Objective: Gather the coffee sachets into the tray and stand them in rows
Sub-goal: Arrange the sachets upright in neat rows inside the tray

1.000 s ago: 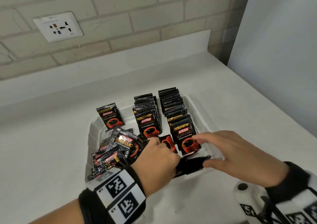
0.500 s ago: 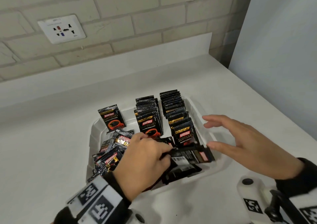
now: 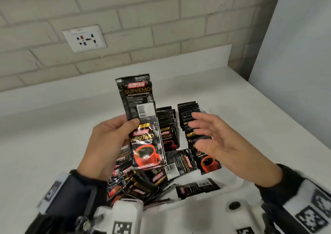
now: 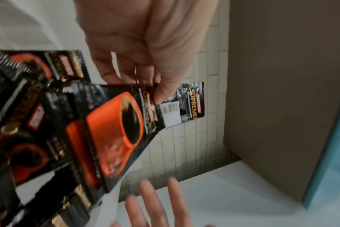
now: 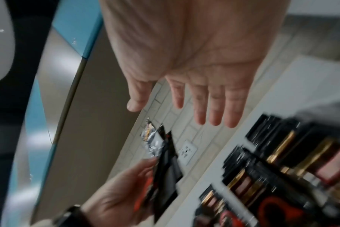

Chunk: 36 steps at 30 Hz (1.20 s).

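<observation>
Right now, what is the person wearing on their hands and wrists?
Both hands are bare, with no gloves or rings visible. The left hand has a dark cuff at the wrist under a dark band bearing white square tags printed with black block codes. The right hand has a dark fuzzy cuff and a white band with similar black-and-white codes. White plastic camera housings sit at both wrists.

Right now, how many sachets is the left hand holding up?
2 visible. The upper sachet shows its barcode back above the thumb of the left hand; the lower sachet shows its red cup below it. More could be hidden behind them.
</observation>
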Available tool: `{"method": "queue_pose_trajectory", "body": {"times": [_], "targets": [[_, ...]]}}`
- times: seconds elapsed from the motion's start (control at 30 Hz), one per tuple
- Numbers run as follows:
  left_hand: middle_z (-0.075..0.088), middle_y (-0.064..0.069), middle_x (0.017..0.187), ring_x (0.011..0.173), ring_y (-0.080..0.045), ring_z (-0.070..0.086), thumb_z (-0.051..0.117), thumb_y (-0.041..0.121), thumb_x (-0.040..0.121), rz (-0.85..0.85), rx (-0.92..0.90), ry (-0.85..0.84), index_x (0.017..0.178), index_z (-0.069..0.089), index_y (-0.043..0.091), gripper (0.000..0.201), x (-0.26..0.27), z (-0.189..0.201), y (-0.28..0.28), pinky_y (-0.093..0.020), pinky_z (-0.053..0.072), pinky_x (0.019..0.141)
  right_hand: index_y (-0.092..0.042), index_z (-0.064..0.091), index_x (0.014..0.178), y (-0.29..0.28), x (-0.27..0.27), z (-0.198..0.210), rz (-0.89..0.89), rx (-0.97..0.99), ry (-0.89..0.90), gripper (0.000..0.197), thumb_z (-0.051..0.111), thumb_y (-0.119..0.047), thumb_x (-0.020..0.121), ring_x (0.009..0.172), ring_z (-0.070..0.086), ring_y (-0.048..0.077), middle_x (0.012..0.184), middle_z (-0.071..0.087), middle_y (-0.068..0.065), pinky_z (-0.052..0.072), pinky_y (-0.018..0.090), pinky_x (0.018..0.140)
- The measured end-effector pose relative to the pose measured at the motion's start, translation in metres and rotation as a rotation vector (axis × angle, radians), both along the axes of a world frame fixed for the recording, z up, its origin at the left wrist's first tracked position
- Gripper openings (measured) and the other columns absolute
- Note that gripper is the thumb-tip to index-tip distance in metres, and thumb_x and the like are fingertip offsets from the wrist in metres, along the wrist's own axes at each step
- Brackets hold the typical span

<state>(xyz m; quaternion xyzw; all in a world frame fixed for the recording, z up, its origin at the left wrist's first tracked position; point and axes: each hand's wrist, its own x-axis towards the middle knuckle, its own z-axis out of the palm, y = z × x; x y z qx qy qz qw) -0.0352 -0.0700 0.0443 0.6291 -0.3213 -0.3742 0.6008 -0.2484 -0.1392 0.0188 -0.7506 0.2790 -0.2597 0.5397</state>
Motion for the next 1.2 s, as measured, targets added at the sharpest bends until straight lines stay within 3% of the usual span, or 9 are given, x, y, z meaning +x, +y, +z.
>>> {"method": "queue_pose_trajectory", "body": {"times": [0.17, 0.27, 0.37, 0.6, 0.77, 0.87, 1.0, 1.1, 1.2], "targets": [[0.071, -0.001, 0.067, 0.055, -0.008, 0.064, 0.057, 0.005, 0.084, -0.06, 0.003, 0.206, 0.074, 0.071, 0.011, 0.018, -0.015, -0.005, -0.003, -0.018, 0.051, 0.048, -0.044, 0.024, 0.133, 0.003, 0.044, 0.018, 0.045, 0.264, -0.103, 0.087, 0.076, -0.045, 0.063, 0.109, 0.057, 0.005, 0.121, 0.046, -0.021, 0.05, 0.029, 0.091], [0.074, -0.006, 0.077, 0.062, -0.012, 0.067, 0.06, 0.008, 0.079, -0.097, -0.012, 0.233, 0.078, 0.075, 0.012, 0.016, -0.021, -0.007, -0.005, -0.022, 0.055, 0.055, -0.036, 0.036, 0.127, 0.0, 0.061, 0.015, -0.02, 0.327, -0.192, 0.066, 0.069, -0.01, 0.077, 0.1, 0.064, 0.01, 0.11, 0.063, -0.006, 0.051, 0.031, 0.089], [0.074, -0.005, 0.083, 0.069, -0.014, 0.066, 0.059, 0.01, 0.083, -0.107, 0.004, 0.188, 0.085, 0.071, 0.014, 0.013, -0.022, -0.011, -0.005, -0.032, 0.053, 0.069, -0.037, 0.042, 0.116, -0.001, 0.066, 0.006, -0.07, 0.346, -0.2, 0.057, 0.06, 0.005, 0.081, 0.095, 0.065, 0.006, 0.106, 0.067, -0.001, 0.051, 0.023, 0.084], [0.073, -0.006, 0.094, 0.081, -0.016, 0.068, 0.065, 0.017, 0.071, -0.106, 0.005, 0.309, 0.099, 0.065, 0.014, 0.028, -0.03, -0.022, -0.003, -0.03, 0.052, 0.071, -0.034, 0.046, 0.117, 0.006, 0.064, -0.001, 0.016, 0.461, -0.249, 0.056, 0.056, 0.009, 0.082, 0.097, 0.065, 0.012, 0.101, 0.069, -0.004, 0.052, 0.03, 0.088], [0.072, -0.013, 0.093, 0.077, -0.023, 0.07, 0.061, 0.021, 0.071, -0.143, 0.013, 0.563, 0.106, 0.065, 0.008, 0.038, -0.028, -0.025, 0.001, -0.033, 0.057, 0.067, -0.026, 0.036, 0.134, 0.021, 0.071, -0.006, 0.031, 0.411, -0.189, 0.059, 0.055, 0.004, 0.086, 0.107, 0.058, 0.001, 0.119, 0.059, -0.009, 0.048, 0.024, 0.093], [0.07, -0.017, 0.103, 0.086, -0.027, 0.069, 0.058, 0.022, 0.077, -0.06, -0.02, 0.588, 0.113, 0.062, 0.005, 0.039, -0.029, -0.029, 0.001, -0.035, 0.058, 0.072, -0.039, 0.03, 0.129, 0.024, 0.07, -0.007, 0.005, 0.316, -0.129, 0.061, 0.061, -0.011, 0.085, 0.105, 0.051, -0.013, 0.117, 0.049, -0.021, 0.046, 0.019, 0.094], [0.067, -0.02, 0.107, 0.087, -0.03, 0.066, 0.055, 0.022, 0.08, 0.053, -0.081, 0.645, 0.117, 0.057, -0.001, 0.044, -0.036, -0.029, -0.001, -0.04, 0.057, 0.072, -0.044, 0.038, 0.116, 0.028, 0.065, -0.012, -0.079, 0.257, -0.108, 0.06, 0.072, -0.015, 0.076, 0.101, 0.054, -0.005, 0.115, 0.049, -0.01, 0.05, 0.019, 0.087], [0.066, -0.02, 0.113, 0.095, -0.032, 0.065, 0.056, 0.026, 0.074, 0.082, -0.1, 0.667, 0.122, 0.055, -0.002, 0.055, -0.041, -0.026, -0.002, -0.047, 0.055, 0.08, -0.035, 0.048, 0.11, 0.025, 0.059, -0.018, -0.121, 0.329, -0.153, 0.053, 0.074, -0.008, 0.073, 0.087, 0.062, -0.002, 0.108, 0.056, -0.001, 0.054, 0.021, 0.074], [0.062, -0.022, 0.118, 0.107, -0.035, 0.06, 0.057, 0.027, 0.073, 0.066, -0.109, 0.725, 0.125, 0.053, -0.001, 0.059, -0.042, -0.03, -0.003, -0.051, 0.052, 0.083, -0.027, 0.055, 0.105, 0.023, 0.053, -0.023, -0.144, 0.365, -0.159, 0.044, 0.074, -0.005, 0.071, 0.087, 0.065, 0.009, 0.099, 0.064, -0.002, 0.055, 0.033, 0.081]]}}
